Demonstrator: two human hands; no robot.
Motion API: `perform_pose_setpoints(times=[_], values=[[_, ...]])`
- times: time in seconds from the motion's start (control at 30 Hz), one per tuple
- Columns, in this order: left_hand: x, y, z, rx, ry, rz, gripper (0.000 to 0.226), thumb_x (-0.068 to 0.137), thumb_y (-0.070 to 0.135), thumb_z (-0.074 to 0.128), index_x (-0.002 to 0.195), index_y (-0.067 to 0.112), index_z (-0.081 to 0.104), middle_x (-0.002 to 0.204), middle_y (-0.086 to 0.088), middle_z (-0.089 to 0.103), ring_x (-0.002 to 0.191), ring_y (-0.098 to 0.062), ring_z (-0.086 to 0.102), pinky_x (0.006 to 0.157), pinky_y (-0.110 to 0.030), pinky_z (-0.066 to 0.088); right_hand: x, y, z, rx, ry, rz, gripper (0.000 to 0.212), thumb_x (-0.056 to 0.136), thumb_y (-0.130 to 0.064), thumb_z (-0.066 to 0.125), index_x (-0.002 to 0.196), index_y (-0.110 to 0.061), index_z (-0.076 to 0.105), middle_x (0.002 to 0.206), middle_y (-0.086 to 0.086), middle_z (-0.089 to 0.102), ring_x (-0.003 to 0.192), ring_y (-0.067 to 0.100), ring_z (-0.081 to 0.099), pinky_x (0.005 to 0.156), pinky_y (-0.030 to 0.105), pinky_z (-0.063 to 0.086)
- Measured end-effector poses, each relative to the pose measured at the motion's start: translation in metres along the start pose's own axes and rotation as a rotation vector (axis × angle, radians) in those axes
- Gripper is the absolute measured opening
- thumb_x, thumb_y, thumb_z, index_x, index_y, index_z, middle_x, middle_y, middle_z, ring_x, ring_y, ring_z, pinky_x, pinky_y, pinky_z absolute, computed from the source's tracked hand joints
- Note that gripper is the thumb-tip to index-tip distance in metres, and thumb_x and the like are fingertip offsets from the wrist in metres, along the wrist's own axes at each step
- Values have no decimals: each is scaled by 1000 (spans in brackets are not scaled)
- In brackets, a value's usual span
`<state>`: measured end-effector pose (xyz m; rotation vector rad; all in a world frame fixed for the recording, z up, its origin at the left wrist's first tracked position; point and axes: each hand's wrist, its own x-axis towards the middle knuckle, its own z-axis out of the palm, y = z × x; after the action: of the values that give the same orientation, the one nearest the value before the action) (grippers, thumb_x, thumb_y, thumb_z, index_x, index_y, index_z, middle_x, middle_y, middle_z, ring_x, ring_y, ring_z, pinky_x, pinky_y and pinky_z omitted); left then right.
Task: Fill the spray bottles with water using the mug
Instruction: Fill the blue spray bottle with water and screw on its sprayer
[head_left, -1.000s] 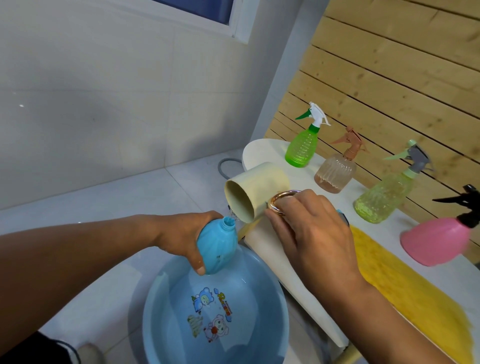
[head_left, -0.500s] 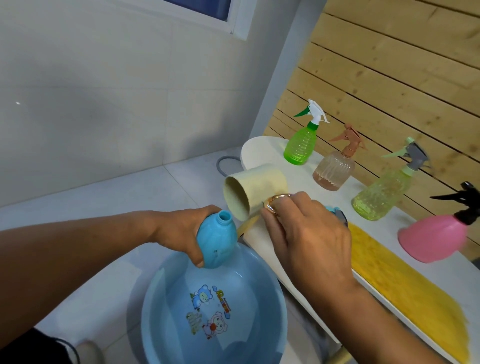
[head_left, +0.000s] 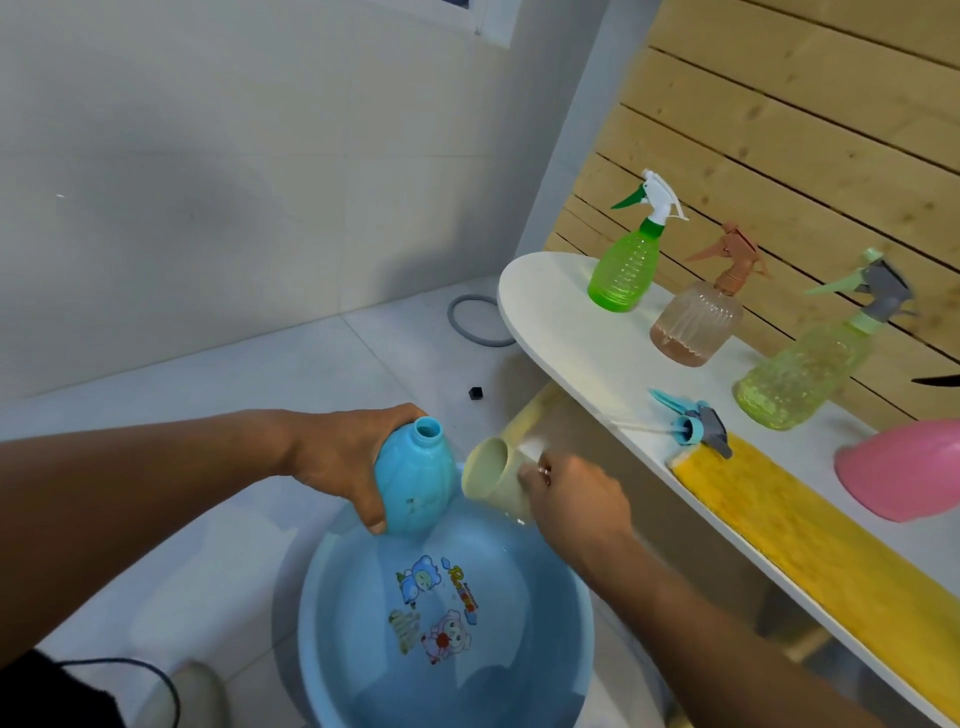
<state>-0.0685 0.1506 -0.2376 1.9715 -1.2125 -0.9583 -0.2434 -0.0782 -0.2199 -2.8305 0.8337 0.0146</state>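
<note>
My left hand (head_left: 343, 457) grips an uncapped blue spray bottle (head_left: 413, 480) above the blue basin (head_left: 332, 623), neck pointing up. My right hand (head_left: 576, 499) holds the cream mug (head_left: 493, 475) by its handle, tilted on its side with its mouth facing left, just right of the bottle and low over the basin's far rim. The basin holds water and has cartoon stickers on its bottom. The blue bottle's spray head (head_left: 693, 423) lies on the white shelf (head_left: 561, 332).
On the shelf stand a green spray bottle (head_left: 626, 265), a brown one (head_left: 696, 322), a pale yellow-green one (head_left: 802, 371) and a pink one (head_left: 904, 467). A yellow cloth (head_left: 810, 551) lies along the shelf front. A grey ring (head_left: 475, 325) and a small black cap (head_left: 474, 392) lie on the floor.
The mug has come down from above the bottle's neck to beside the bottle, near the basin. The view has tilted and shifted; the bottle stays in my left hand.
</note>
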Motion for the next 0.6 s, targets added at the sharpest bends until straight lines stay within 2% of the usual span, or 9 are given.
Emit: perform_pose_setpoints(times=[0.1,0.17,0.27,0.43,0.5,0.6], values=[[0,0,0,-9,47,26,89,61,16,99,128,40,45,123,10,61,114,-10,64,84,-29,61,14,17,52,-9,-160,108,25,98,-35,43,105,-18,60,106,5,65,99,32,62,74,31,41],[1,0,0,-20,76,43,90,62,15,100,129,38,45,123,11,61,113,-8,64,85,-27,60,18,25,80,-28,-223,134,25,98,-30,44,111,-17,60,115,5,65,108,31,63,80,32,45],[1,-2,0,-28,115,56,91,63,16,100,132,37,44,125,11,60,114,-7,63,88,-28,59,20,35,110,-160,-284,63,24,97,-22,51,118,-17,60,123,3,64,115,24,64,92,32,50],[2,-8,-1,-29,173,51,95,59,29,98,135,38,43,128,13,59,118,-9,62,93,-35,59,22,43,147,-200,-367,11,31,96,-20,52,123,-19,66,124,0,68,116,22,66,94,32,53],[3,-12,-2,-49,193,41,95,59,27,99,135,40,43,127,14,59,118,-10,62,92,-34,59,23,41,158,-236,-362,10,31,96,-18,51,122,-20,68,123,-1,69,116,22,67,94,33,53],[3,-17,-3,-24,205,36,95,61,22,100,135,39,42,127,14,59,116,-8,61,90,-28,58,20,38,173,-344,-366,-90,33,101,-13,44,127,-19,64,127,0,67,120,21,65,97,32,51]])
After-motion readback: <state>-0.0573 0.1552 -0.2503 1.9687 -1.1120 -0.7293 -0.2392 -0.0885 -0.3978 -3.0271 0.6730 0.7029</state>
